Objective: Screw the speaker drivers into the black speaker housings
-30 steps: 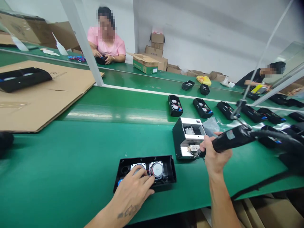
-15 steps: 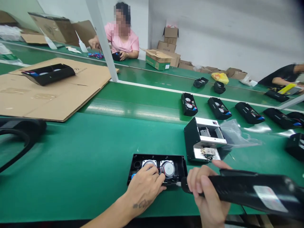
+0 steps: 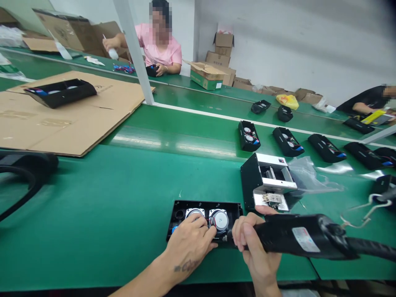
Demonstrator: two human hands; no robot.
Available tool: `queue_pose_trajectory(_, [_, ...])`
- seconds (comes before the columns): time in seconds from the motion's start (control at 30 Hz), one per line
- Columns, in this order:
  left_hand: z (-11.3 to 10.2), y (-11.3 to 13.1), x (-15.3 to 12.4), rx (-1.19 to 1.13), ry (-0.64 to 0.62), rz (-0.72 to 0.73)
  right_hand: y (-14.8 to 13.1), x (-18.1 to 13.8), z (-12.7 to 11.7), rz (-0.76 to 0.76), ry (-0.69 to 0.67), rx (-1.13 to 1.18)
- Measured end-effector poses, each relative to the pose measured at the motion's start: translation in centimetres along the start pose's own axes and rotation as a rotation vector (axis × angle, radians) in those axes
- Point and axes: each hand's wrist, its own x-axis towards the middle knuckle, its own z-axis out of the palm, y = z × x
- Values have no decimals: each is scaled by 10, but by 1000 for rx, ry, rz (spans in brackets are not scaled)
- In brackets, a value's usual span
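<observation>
A black speaker housing (image 3: 204, 203) lies open side up on the green bench. Two round silver speaker drivers (image 3: 220, 220) sit inside it, the left one partly covered by my fingers. My left hand (image 3: 190, 237) grips the housing's near edge, its fingers bent over the inside. In my right hand (image 3: 255, 243) is a black electric screwdriver (image 3: 286, 233), held nearly level with its nose at the housing's near right part. The bit's exact contact point is hidden. Just behind the tool stands a black and silver screw feeder (image 3: 269, 181).
Several speaker housings (image 3: 287, 142) stand in a row at the back right. A flat cardboard sheet (image 3: 62, 136) bears another housing. A white post (image 3: 133, 49) rises beyond the bench. Across from me, a co-worker in pink (image 3: 161, 53) holds a white squeeze bottle (image 3: 113, 53).
My right hand and the screwdriver have shifted left, bringing its nose to the housing. The left hand stays in place. The co-worker opposite has picked up a squeeze bottle.
</observation>
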Motion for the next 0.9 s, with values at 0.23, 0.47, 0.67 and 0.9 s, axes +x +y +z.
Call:
queue_pose_trajectory(0.23, [-1,2,0,4,-17,-7,0,-1,-3,3,11,-15])
queue_pose_trajectory(0.47, [-15,-2,-1,-219,-5,-48,-23,5,-3,-56,76,129])
queue_pose_trajectory(0.67, [-18,-8,-4,-475,216,6,-38,-1,3,-64,87,173])
queue_pose_trajectory(0.9, [-29,8,-11,-674,251,-87,-54,-13,0,-40,171,217])
